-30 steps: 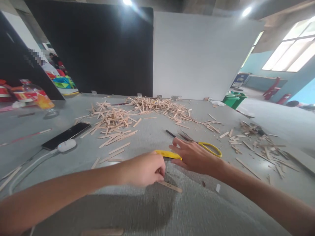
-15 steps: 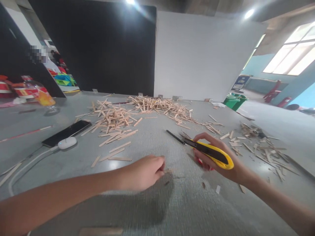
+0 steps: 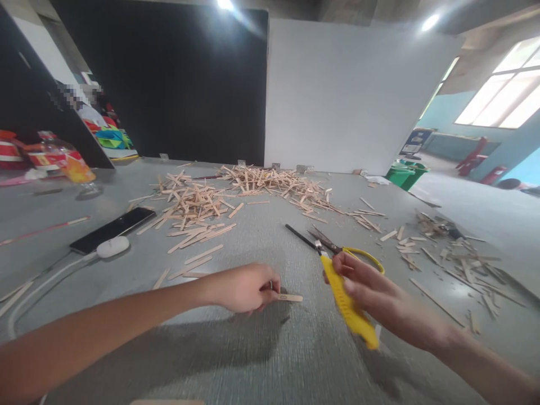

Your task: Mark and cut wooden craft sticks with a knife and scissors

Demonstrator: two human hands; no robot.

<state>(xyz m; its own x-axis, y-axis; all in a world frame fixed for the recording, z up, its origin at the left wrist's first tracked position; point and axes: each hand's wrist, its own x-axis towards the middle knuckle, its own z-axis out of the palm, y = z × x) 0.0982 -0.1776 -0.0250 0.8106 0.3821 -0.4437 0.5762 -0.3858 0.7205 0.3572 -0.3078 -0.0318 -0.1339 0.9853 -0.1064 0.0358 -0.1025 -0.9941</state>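
In front of me, my left hand (image 3: 251, 289) is closed in a pinch on a wooden craft stick (image 3: 292, 298). The stick's free end points right, and a small rectangle is marked on it near the fingertips. My right hand (image 3: 375, 289) is wrapped round a yellow utility knife (image 3: 349, 306), tilted with its front end up toward the left. Close beyond that hand lies a pair of scissors (image 3: 331, 243) with yellow handles, partly hidden by the fingers. A thin black pen (image 3: 300, 236) rests left of the scissors, its near end by the knife's tip.
Heaps of craft sticks (image 3: 194, 199) spread along the back of the grey table (image 3: 253, 365). Cut scraps (image 3: 459, 259) lie at right. At left are a phone (image 3: 112, 229), a white corded device (image 3: 113, 246) and a bottle (image 3: 78, 169). Black and white panels (image 3: 329, 95) stand behind.
My right hand has turned the utility knife, so its yellow ribbed side now shows and the scissors are more visible. The craft stick now shows clearly in my left hand.
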